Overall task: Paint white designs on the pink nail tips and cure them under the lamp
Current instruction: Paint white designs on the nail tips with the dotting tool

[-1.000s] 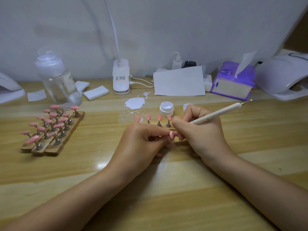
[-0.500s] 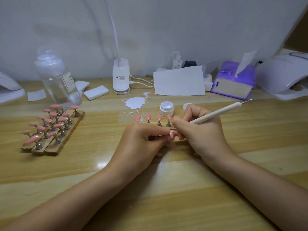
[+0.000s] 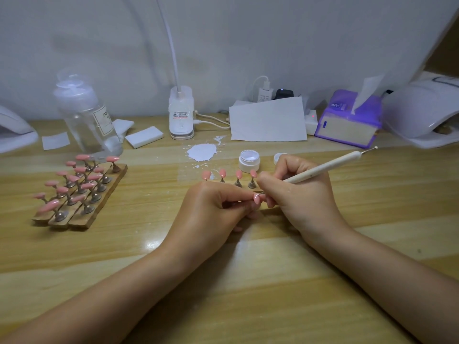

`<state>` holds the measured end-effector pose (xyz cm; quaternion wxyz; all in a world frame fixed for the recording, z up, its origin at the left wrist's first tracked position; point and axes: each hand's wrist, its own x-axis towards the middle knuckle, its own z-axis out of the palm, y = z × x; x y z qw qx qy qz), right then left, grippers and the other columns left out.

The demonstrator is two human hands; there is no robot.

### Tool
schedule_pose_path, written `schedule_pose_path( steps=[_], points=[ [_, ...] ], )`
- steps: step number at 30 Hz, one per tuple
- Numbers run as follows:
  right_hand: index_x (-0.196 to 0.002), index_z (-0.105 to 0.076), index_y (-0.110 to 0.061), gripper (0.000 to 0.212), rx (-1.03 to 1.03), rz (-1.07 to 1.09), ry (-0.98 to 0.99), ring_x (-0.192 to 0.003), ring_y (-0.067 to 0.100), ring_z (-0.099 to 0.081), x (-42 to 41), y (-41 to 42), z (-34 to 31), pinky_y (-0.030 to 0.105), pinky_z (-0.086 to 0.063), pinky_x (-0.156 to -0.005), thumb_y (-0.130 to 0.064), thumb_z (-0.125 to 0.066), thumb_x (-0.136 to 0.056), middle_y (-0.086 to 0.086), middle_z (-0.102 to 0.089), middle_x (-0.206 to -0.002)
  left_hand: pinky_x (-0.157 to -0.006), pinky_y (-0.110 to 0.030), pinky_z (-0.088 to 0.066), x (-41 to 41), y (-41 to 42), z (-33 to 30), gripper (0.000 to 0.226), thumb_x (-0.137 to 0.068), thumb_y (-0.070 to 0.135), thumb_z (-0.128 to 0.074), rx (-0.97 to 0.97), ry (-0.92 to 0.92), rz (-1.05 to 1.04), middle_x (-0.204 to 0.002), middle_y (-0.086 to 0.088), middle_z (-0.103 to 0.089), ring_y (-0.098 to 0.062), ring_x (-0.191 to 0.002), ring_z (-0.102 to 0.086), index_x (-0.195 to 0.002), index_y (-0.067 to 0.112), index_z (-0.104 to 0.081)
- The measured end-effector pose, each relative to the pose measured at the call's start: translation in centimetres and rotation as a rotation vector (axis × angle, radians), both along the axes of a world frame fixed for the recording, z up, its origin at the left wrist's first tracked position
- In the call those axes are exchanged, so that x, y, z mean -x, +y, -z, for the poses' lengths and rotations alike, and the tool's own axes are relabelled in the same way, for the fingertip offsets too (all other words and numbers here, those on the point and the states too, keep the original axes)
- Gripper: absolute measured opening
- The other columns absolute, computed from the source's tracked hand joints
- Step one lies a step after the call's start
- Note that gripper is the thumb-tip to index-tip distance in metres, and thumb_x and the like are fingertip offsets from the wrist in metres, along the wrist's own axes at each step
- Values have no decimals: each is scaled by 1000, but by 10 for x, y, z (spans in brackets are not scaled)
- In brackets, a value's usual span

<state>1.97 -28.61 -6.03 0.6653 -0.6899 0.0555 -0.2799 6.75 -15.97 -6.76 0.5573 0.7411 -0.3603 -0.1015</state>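
Note:
My left hand (image 3: 211, 209) pinches a pink nail tip (image 3: 256, 198) on its stand at the table's middle. My right hand (image 3: 298, 194) grips a white dotting pen (image 3: 323, 168) like a pencil, its tip touching that nail. Just behind the hands, several more pink nail tips (image 3: 229, 176) stand in a row on small stands. An open jar of white gel (image 3: 249, 160) sits behind them, its lid (image 3: 279, 157) beside it. The curing lamp (image 3: 422, 112) stands at the far right.
Wooden holders with many pink tips (image 3: 79, 192) lie at the left. A clear pump bottle (image 3: 87, 115), white pads (image 3: 144, 136), a desk lamp base (image 3: 181, 115), a sheet of paper (image 3: 268, 120), a purple tissue box (image 3: 347, 120) and a white paint smear (image 3: 201, 151) line the back.

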Motion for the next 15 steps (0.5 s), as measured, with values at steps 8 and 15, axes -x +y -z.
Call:
schedule_pose_path(
  steps=[8,15],
  points=[
    [-47,-38,-12,40,-1,8,-1,-36,8,-51,0,0,0,12,-41,-42,10,-58,-73,-4,-45,-33,-54,-12,-49,0,1,-1,24,-81,19,-66,-3,-16,3,-67,10,-70,-11,-55,-63,-73,42,-70],
    [-47,-37,-11,40,-18,-8,-2,-37,9,-53,0,0,0,12,-41,-43,11,-58,-74,-4,-45,-34,-53,-8,-45,1,1,-3,22,-80,19,-66,11,0,7,-67,10,-70,0,-50,-56,-73,40,-70]
  ],
)
